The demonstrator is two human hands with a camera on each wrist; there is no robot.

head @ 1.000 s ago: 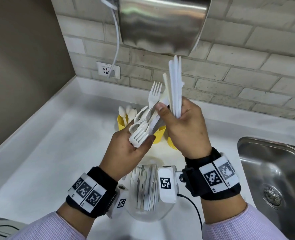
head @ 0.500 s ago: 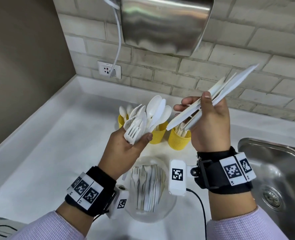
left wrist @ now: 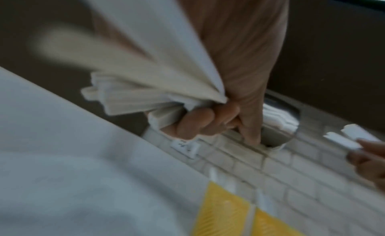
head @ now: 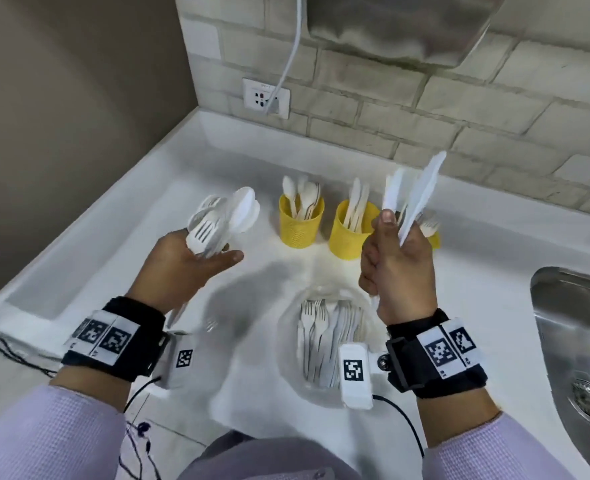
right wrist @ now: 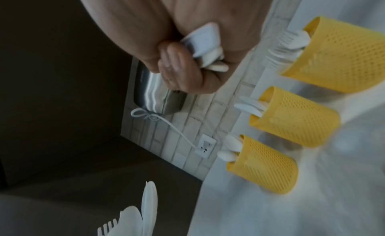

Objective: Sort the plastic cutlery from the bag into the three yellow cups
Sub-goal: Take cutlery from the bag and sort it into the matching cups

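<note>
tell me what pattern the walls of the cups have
The three yellow plastic cups have a fine perforated mesh pattern, clearest in the right wrist view.

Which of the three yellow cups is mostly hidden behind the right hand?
The forks cup, rightmost; the spoons cup and knives cup stand in full view beside the right hand.

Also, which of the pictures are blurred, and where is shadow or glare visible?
Head view: mostly sharp, slight motion blur on the knives in the right hand; soft grey shadow on the counter. Left wrist view: heavily smeared, handles streaked. Right wrist view: blurred and dim, yet the mesh of the yellow cups remains readable.
</note>
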